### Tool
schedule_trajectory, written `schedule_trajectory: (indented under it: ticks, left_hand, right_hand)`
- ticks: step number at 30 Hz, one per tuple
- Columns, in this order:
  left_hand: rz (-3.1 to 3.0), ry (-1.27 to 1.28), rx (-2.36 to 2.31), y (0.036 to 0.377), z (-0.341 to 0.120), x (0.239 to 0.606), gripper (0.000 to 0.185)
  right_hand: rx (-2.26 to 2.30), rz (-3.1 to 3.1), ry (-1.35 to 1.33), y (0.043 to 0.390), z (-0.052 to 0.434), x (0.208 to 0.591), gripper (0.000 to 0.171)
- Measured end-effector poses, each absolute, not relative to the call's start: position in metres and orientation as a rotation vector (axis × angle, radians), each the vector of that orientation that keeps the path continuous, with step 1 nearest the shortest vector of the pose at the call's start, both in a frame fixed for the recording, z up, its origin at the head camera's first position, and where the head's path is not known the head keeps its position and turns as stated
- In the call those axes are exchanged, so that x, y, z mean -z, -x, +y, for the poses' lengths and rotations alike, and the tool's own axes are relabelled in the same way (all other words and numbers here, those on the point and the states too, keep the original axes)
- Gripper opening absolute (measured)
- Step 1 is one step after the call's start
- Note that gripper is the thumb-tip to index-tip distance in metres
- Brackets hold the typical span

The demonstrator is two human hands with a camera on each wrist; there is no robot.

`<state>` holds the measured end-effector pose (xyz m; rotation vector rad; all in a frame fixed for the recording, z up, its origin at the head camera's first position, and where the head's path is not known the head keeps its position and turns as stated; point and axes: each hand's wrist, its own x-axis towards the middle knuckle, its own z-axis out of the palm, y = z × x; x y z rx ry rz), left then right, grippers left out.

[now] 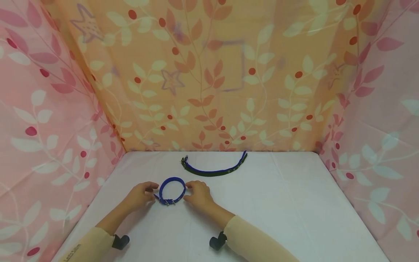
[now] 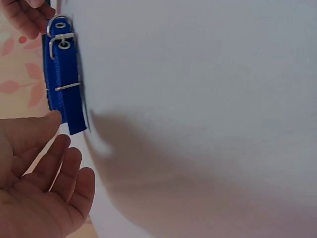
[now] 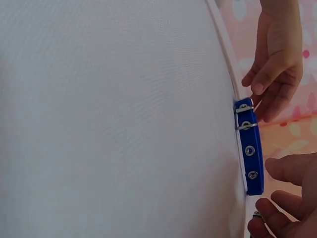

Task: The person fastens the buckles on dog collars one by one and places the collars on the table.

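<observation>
A blue collar (image 1: 168, 201) with metal eyelets is buckled into a ring and sits on the white table. Its buckle, D-ring and strap tip show in the left wrist view, where my left hand (image 2: 42, 183) has thumb and fingers apart beside the tip. From the head view, my left hand (image 1: 139, 196) is at the ring's left side, my right hand (image 1: 199, 195) at its right side, fingertips very near or touching. In the right wrist view a small gap separates the right thumb from the collar (image 3: 251, 161). Neither hand grips it.
Behind the ring lies a second collar (image 1: 209, 174), dark green and blue, stretched in an open curve with a buckle at its left end. Patterned cloth walls (image 1: 209, 91) stand at the back and both sides of the table (image 1: 278, 203).
</observation>
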<state>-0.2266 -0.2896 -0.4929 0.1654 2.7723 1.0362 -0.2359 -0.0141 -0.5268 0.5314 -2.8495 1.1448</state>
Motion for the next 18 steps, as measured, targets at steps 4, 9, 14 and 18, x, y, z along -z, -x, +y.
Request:
schedule_trajectory:
  ticks: [4,9,14,18]
  left_hand:
    - [2.788,-0.181,-1.016,0.228,-0.29,0.486,0.039]
    - [2.826,-0.194,-1.003,0.232,-0.285,0.477,0.037]
    - [2.842,-0.204,-1.007,0.239,-0.273,0.468,0.039]
    - [2.852,-0.215,-1.04,0.245,-0.261,0.462,0.04]
  right_hand:
    - [-1.164,-2.852,-0.564,0.236,-0.007,0.526,0.043]
    - [-1.188,-2.822,-0.594,0.235,0.004,0.52,0.04]
    - [-1.21,-2.789,-0.583,0.234,0.017,0.515,0.038]
    - [-1.236,-2.77,-0.565,0.235,0.03,0.512,0.037]
